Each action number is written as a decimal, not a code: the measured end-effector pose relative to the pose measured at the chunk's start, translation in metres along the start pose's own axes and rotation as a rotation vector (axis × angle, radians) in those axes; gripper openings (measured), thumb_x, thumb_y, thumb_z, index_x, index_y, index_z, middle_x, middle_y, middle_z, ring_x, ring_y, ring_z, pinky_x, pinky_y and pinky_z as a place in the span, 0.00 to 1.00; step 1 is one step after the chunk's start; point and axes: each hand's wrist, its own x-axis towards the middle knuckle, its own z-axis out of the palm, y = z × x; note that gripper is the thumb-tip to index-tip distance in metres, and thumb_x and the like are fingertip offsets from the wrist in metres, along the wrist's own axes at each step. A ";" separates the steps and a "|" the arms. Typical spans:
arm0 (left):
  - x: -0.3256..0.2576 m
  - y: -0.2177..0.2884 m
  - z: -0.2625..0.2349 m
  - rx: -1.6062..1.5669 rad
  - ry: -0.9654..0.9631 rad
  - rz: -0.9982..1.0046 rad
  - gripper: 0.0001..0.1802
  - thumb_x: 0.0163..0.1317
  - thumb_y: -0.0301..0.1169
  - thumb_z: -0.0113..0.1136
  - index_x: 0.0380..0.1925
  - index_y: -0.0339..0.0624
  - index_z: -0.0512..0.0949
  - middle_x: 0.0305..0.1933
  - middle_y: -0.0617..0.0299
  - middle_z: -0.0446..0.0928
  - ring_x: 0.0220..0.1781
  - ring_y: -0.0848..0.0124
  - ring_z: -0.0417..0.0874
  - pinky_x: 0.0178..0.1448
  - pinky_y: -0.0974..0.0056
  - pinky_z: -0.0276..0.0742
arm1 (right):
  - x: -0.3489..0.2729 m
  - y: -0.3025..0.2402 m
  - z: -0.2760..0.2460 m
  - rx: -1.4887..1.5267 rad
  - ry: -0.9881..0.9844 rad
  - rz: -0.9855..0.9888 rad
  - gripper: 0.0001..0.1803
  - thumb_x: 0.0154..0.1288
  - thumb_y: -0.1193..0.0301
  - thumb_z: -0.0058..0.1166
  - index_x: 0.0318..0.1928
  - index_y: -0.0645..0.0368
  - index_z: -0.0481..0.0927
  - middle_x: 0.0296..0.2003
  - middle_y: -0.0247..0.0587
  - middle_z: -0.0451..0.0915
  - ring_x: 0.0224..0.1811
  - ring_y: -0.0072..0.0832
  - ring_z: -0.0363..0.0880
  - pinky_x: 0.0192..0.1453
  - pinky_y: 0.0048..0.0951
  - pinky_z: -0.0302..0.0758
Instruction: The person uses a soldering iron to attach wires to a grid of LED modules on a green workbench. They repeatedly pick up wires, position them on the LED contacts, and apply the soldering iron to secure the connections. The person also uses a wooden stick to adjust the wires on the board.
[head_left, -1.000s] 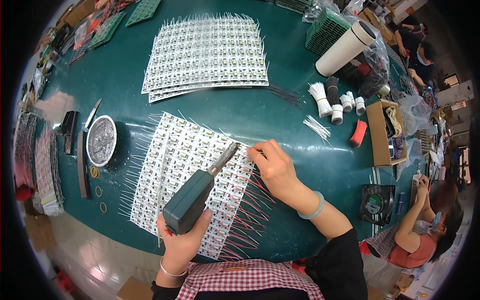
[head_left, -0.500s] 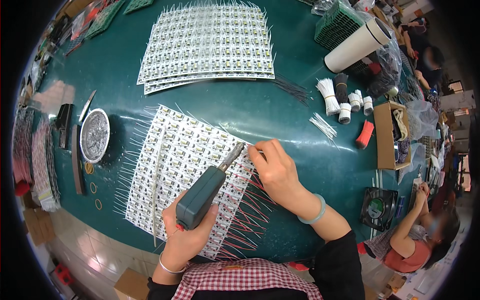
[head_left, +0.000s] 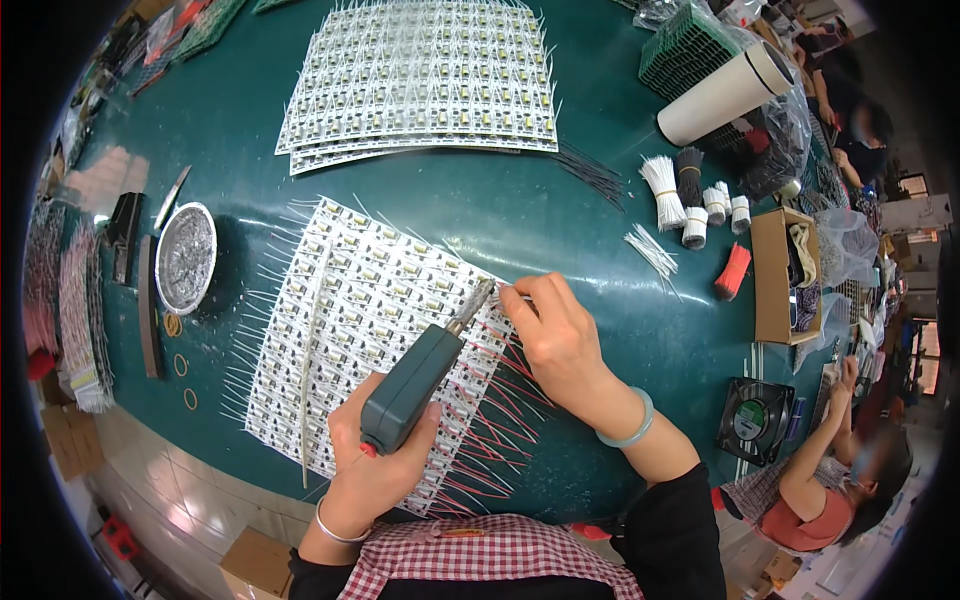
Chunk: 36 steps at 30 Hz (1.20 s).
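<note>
In the head view I see my left hand [head_left: 375, 470] wrapped around a grey-green soldering tool [head_left: 415, 385], whose long axis runs up and right so its metal tip meets the right edge of the panel of small circuit boards [head_left: 350, 330] lying near the counter's [head_left: 520, 215] front edge. My right hand [head_left: 560, 340] sits just right of that tip, fingers [head_left: 525, 298] pinched on a thin wire right beside it.
</note>
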 end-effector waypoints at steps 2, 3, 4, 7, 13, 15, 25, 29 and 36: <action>0.000 -0.003 0.000 0.009 0.000 0.024 0.07 0.56 0.24 0.70 0.32 0.34 0.80 0.21 0.66 0.76 0.22 0.82 0.70 0.27 0.71 0.66 | 0.000 0.000 0.000 0.000 -0.004 0.001 0.17 0.48 0.81 0.58 0.42 0.71 0.80 0.37 0.45 0.75 0.39 0.36 0.77 0.34 0.30 0.79; 0.000 -0.003 0.000 0.007 0.004 0.032 0.07 0.56 0.24 0.69 0.32 0.34 0.80 0.22 0.66 0.76 0.22 0.82 0.71 0.27 0.71 0.66 | 0.000 0.000 -0.001 -0.002 -0.006 0.001 0.17 0.47 0.81 0.58 0.42 0.71 0.80 0.37 0.45 0.75 0.39 0.36 0.77 0.34 0.30 0.79; 0.000 -0.003 0.001 0.005 0.009 0.040 0.07 0.56 0.24 0.69 0.32 0.33 0.80 0.22 0.67 0.76 0.23 0.82 0.71 0.27 0.71 0.66 | 0.000 0.000 -0.001 -0.005 -0.004 0.001 0.17 0.47 0.81 0.58 0.42 0.71 0.80 0.37 0.45 0.75 0.39 0.36 0.77 0.35 0.30 0.79; -0.003 0.006 -0.002 -0.027 0.020 0.005 0.08 0.56 0.23 0.69 0.34 0.33 0.81 0.24 0.67 0.78 0.24 0.82 0.73 0.28 0.72 0.68 | 0.000 0.000 0.000 -0.010 0.000 0.000 0.17 0.47 0.81 0.58 0.42 0.71 0.80 0.37 0.45 0.75 0.40 0.36 0.77 0.35 0.30 0.79; -0.015 0.008 -0.010 -0.067 0.111 -0.028 0.11 0.55 0.22 0.70 0.38 0.32 0.81 0.29 0.65 0.80 0.29 0.81 0.77 0.34 0.73 0.73 | -0.001 0.000 0.001 0.002 0.000 0.012 0.17 0.46 0.82 0.58 0.42 0.70 0.80 0.38 0.44 0.75 0.40 0.36 0.77 0.35 0.30 0.79; -0.016 0.008 -0.010 -0.078 0.126 -0.018 0.11 0.55 0.22 0.70 0.38 0.31 0.82 0.29 0.65 0.80 0.30 0.81 0.77 0.35 0.74 0.73 | 0.000 -0.001 0.000 0.005 -0.006 0.017 0.17 0.46 0.82 0.58 0.42 0.70 0.80 0.38 0.44 0.75 0.40 0.36 0.77 0.35 0.30 0.79; -0.003 0.007 -0.003 -0.045 0.013 0.017 0.10 0.57 0.23 0.69 0.38 0.31 0.82 0.27 0.65 0.79 0.26 0.82 0.75 0.30 0.72 0.70 | -0.002 0.001 0.002 0.010 0.015 0.011 0.18 0.46 0.82 0.58 0.43 0.70 0.80 0.38 0.45 0.75 0.39 0.37 0.76 0.35 0.31 0.78; -0.002 -0.002 0.000 -0.037 0.023 0.056 0.09 0.57 0.23 0.69 0.37 0.32 0.82 0.25 0.65 0.79 0.25 0.82 0.75 0.28 0.73 0.69 | -0.002 0.001 0.003 0.016 0.019 0.010 0.18 0.46 0.82 0.58 0.43 0.70 0.80 0.38 0.45 0.75 0.39 0.37 0.77 0.34 0.31 0.78; -0.002 0.003 0.004 -0.032 0.023 0.027 0.07 0.57 0.23 0.69 0.34 0.33 0.81 0.23 0.66 0.78 0.23 0.83 0.73 0.27 0.73 0.67 | -0.002 0.001 0.003 0.019 0.018 0.013 0.18 0.47 0.82 0.57 0.43 0.71 0.80 0.38 0.46 0.75 0.39 0.37 0.77 0.34 0.31 0.78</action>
